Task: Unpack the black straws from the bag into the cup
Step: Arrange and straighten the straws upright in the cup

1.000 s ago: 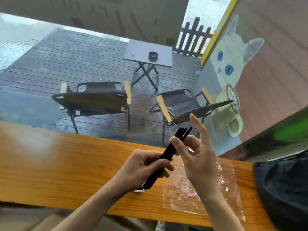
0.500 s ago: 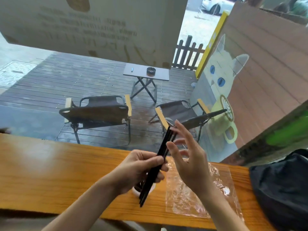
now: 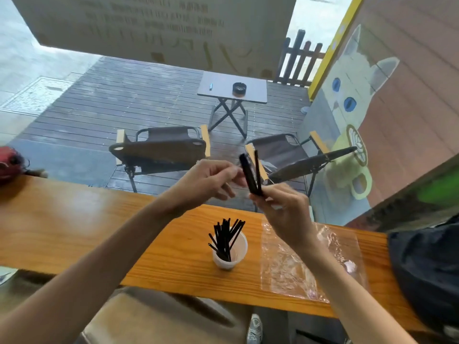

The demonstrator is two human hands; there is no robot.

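Standing upright on the wooden worktop [image 3: 74, 234]: white cup [image 3: 232, 254], holding a fanned cluster of black straws [image 3: 227, 238], ends rising above the rim. Lying flat just right of the cup, apart from it: clear plastic bag [image 3: 305, 264], crumpled; contents hard to make out through the film, no straws seen inside. Raised above the worktop, between the two hands: a small bundle of black straws [image 3: 250, 173], near upright, lower ends pinched in the right hand [image 3: 283, 209], fingers closed around them. Left hand [image 3: 211, 178] just beside the bundle's upper part, fingers curled narrow; blurred, contact with the bundle cannot be told. At the right end of the worktop: dark fabric item [image 3: 427, 274]. At the far left edge: red object [image 3: 8, 165], partly cut off.
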